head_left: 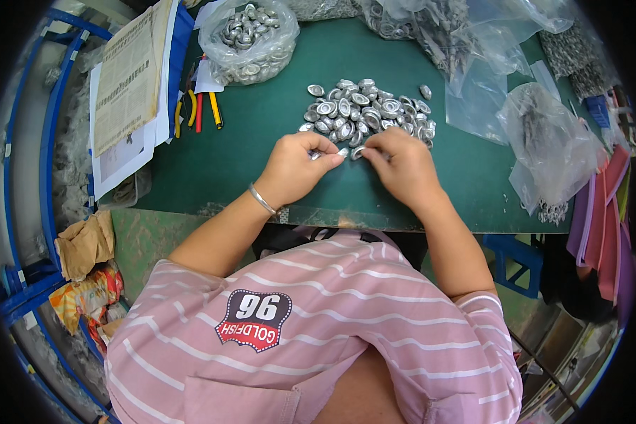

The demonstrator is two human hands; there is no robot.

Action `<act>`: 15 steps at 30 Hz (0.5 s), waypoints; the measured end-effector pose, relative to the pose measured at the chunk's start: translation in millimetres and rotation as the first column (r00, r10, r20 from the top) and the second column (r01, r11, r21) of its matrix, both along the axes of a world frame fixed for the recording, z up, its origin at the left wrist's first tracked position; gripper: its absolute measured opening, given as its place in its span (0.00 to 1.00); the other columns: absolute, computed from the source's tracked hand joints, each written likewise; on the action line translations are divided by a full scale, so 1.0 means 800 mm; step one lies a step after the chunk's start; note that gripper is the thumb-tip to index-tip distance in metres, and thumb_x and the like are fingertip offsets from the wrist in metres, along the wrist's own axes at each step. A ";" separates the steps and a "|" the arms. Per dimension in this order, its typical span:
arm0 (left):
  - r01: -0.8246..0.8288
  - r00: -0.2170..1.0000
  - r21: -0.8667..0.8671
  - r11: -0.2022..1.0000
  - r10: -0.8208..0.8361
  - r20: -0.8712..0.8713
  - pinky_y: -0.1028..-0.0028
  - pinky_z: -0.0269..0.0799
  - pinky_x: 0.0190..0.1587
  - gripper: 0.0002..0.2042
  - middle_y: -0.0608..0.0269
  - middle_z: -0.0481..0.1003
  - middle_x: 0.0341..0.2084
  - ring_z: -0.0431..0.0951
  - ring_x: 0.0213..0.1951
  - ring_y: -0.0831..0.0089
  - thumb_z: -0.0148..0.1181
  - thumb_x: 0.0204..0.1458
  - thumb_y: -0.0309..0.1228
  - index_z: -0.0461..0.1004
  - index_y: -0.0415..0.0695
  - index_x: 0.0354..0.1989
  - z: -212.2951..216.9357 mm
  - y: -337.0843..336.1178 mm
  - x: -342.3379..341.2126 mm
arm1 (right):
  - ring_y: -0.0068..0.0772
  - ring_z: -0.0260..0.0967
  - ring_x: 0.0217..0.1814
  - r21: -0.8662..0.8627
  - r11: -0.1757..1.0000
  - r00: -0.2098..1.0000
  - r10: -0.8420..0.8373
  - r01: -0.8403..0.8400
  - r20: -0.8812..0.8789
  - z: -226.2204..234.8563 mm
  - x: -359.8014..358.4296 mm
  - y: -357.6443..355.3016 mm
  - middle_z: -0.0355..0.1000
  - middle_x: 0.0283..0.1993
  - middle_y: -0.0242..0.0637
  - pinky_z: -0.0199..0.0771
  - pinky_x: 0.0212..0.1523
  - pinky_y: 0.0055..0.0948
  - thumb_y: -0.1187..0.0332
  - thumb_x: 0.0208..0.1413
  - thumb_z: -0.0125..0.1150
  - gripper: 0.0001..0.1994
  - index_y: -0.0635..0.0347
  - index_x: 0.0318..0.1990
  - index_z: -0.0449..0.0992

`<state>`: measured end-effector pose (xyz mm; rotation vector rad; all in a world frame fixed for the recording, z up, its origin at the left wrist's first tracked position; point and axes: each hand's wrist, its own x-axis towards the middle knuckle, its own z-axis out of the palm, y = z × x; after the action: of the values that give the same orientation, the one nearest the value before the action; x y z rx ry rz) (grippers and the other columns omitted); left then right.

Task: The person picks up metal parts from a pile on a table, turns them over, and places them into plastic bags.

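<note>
My left hand point(297, 166), with a bangle on its wrist, is closed in a pinch at the table's near side. Between its thumb and finger shows the tip of a small silvery metal piece point(343, 152); its full shape is hidden. My right hand point(406, 164) pinches a silver oval metal piece point(357, 152), tilted and close beside the left fingertips without a clear sign of touching. Just beyond both hands lies a loose pile of shiny oval metal pieces point(360, 107), many with a ringed hollow.
On the green tabletop point(226, 159), a clear bag point(258, 67) of similar metal pieces stands far left. Pliers point(191, 108) and pens point(215, 111) lie near papers point(131, 85). Plastic bags point(544, 134) fill the right side. A blue stool point(514, 261) stands below right.
</note>
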<state>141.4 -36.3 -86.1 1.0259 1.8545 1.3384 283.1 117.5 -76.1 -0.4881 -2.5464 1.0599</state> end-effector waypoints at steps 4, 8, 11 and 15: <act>0.011 0.467 -0.071 0.997 0.058 0.883 0.86 0.54 0.17 0.07 0.68 0.69 0.22 0.65 0.24 0.84 0.57 0.56 0.29 0.73 0.37 0.33 0.022 -0.003 -0.002 | 0.21 0.70 0.31 -0.853 0.517 0.991 -0.131 0.075 0.008 0.009 0.016 0.029 0.75 0.29 0.35 0.66 0.21 0.20 0.73 0.52 0.62 0.06 0.65 0.36 0.77; -0.020 0.092 0.100 0.995 -0.098 0.991 0.77 0.68 0.24 0.11 0.61 0.72 0.30 0.73 0.31 0.75 0.49 0.59 0.35 0.73 0.39 0.37 -0.003 -0.004 0.000 | 0.21 0.69 0.32 -0.854 0.391 0.811 -0.334 -0.344 -0.480 0.025 0.004 0.011 0.72 0.41 0.41 0.66 0.23 0.16 0.75 0.54 0.56 0.09 0.66 0.43 0.72; -0.067 0.061 0.013 0.998 -0.009 0.998 0.58 0.75 0.44 0.17 0.55 0.74 0.43 0.76 0.46 0.60 0.45 0.58 0.41 0.70 0.39 0.43 0.018 0.020 0.020 | 0.29 0.68 0.40 -0.519 0.852 0.828 -0.237 -0.075 -0.508 0.018 -0.019 -0.019 0.70 0.43 0.41 0.69 0.37 0.26 0.74 0.51 0.58 0.09 0.62 0.41 0.72; -0.288 -0.186 0.139 0.948 -0.197 0.962 0.68 0.75 0.43 0.14 0.57 0.73 0.42 0.75 0.43 0.67 0.45 0.59 0.38 0.70 0.43 0.45 0.014 0.041 0.030 | 0.45 0.68 0.49 0.377 0.925 0.907 0.200 -0.049 -0.371 0.041 -0.038 -0.051 0.73 0.43 0.37 0.59 0.54 0.45 0.71 0.47 0.62 0.08 0.60 0.36 0.75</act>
<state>165.4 -3.5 -74.6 -0.2868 0.2913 1.6669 252.4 77.0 -43.1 0.0030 -2.3360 0.6218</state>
